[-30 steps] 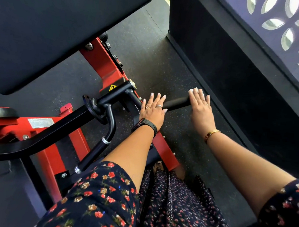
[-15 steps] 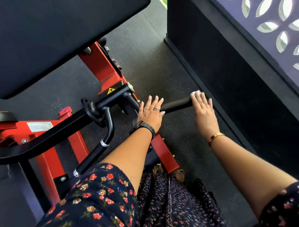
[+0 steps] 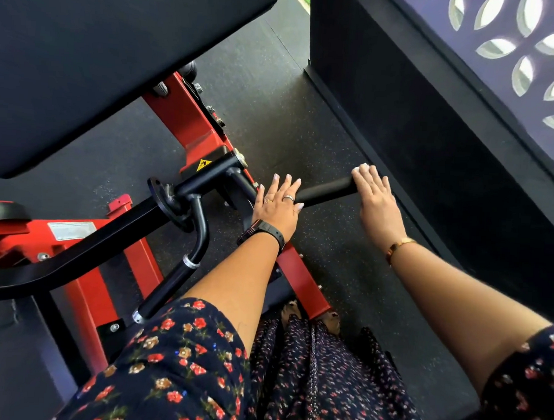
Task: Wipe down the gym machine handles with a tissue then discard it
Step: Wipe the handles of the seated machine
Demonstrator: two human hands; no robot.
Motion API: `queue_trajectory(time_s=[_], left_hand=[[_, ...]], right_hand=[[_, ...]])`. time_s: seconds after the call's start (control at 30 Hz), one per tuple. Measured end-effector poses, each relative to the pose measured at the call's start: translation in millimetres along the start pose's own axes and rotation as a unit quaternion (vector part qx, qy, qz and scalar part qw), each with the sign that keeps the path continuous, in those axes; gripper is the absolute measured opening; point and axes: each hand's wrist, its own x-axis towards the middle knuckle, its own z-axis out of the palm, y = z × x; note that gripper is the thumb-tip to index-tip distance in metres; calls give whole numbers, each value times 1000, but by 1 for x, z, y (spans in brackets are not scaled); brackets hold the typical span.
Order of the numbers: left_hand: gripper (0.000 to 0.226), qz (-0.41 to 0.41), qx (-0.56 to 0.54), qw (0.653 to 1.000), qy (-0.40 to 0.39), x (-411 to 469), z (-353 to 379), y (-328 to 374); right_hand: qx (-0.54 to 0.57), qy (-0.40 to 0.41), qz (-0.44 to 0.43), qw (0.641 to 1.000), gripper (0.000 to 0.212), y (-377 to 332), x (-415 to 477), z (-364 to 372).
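While a dark floral dress [image 3: 180, 364] fills the space nearest the viewer, both bare forearms reach past it to the handle [image 3: 325, 191]. This is a straight black bar with a matte, slightly grainy grip that juts sideways from the machine's pivot. Nearer than the handle and to its left, a second black grip [image 3: 198, 238] curves downward, ringed by a silver collar.

The left hand [image 3: 277, 206] has a black watch [image 3: 263, 231] at the wrist and a silver ring [image 3: 289, 198]. It lies flat on the handle's inner end, its fingers straight and a little spread. The right hand [image 3: 377, 201], a gold bracelet [image 3: 398, 243] at its wrist, covers the handle's outer end. Its fingers [image 3: 370, 179] are straight, held together and pressed down on the handle.

A scrap of white [image 3: 363, 167] shows at those fingertips, right at the handle's tip. Whether it is the tissue or pale nails cannot be told, since the hand hides the rest of that spot.

Under the handle lies the speckled dark floor [image 3: 273, 120]. Left of the handle and beyond it, the red frame [image 3: 184, 117] bears a yellow warning sticker [image 3: 203, 164]. A broad black pad [image 3: 101, 59] sits farther off above it. Beyond the handle's right end stands a black wall panel [image 3: 400, 120].
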Motion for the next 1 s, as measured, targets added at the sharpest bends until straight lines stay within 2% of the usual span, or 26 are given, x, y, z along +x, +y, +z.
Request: queue_trajectory(time_s=[0.07,0.17,0.3,0.4,0.53,0.63,0.67,0.73,0.8,0.83,0.9,1.0], left_hand=[[54,2,1,1000,2,0,0,0],[54,2,0,1000,0,0,-1,-1],[54,2,-1,1000,-2,-1,-2,1],[54,-3,0,1000,0,0,-3,2],[54,-4,2,1000,-3,0,-2,3],[55,0,2,1000,0,0,-2,2],[55,1,3,1000,0,-1,-2,1],[55,2,2,1000,-1,-1,-2,1],[55,1,-2,1000,-1,-1,-2,1],[55,0,-2,1000,-1,-1,-2,1],[55,-2,-3,1000,2,-1,-3,2],[54,1,-8,1000,3,-1,-3,2]], right_hand=[[-13,-27,-1,1000,65,-1,22,-9],[-20,-56,3,998,68,-3,32,-14],[8,19,25,999,81,-6,-11,2],[21,29,27,999,85,-8,-35,15],[15,20,6,1000,77,-5,-9,7],[10,-25,-4,1000,67,-1,23,-6],[31,-43,16,998,65,1,28,-7],[117,-45,114,986,60,-1,29,-7],[228,-17,227,947,62,-9,15,-2],[261,0,255,931,66,-14,5,1],[277,38,250,927,70,-25,-11,5],[281,73,214,933,62,-31,-4,-1]])
